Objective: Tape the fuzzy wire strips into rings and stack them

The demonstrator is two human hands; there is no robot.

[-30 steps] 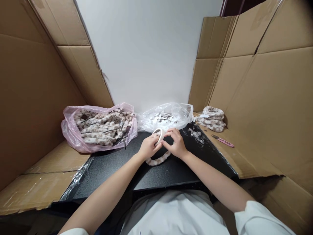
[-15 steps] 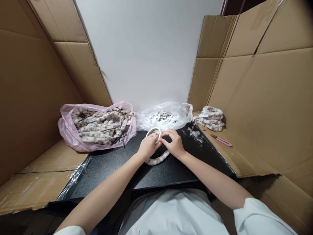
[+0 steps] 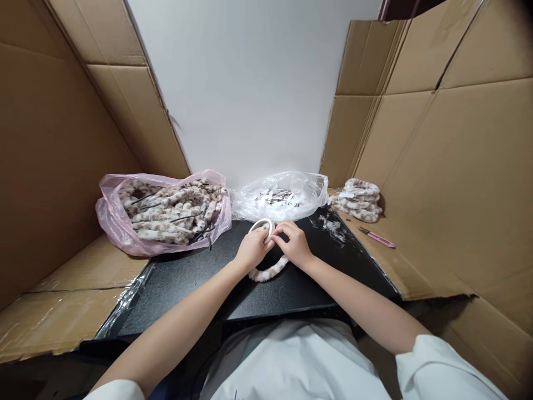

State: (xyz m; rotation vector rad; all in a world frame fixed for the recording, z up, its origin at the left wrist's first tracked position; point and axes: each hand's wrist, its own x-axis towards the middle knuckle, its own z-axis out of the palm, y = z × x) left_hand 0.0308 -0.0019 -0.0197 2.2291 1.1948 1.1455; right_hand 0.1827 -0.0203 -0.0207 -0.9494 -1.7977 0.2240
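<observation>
**White ring [image 3: 271, 229] and fluffy loop [image 3: 268, 274], between two hands**

Both at the middle of the black tabletop [image 3: 187, 283]; loop lies partly under the hands, its far part hidden. Left hand [image 3: 250, 250] grasps the ring's near edge, fingers curled, thumb at the opening. Right hand [image 3: 296, 245] bent beside it, thumb and forefinger tips close together by the rim; cannot tell whether anything is pinched. Ring looks light, fairly stiff, perhaps smooth: best held by its rim. Loop likely light, soft, yielding; best taken by its exposed near curve.
</observation>
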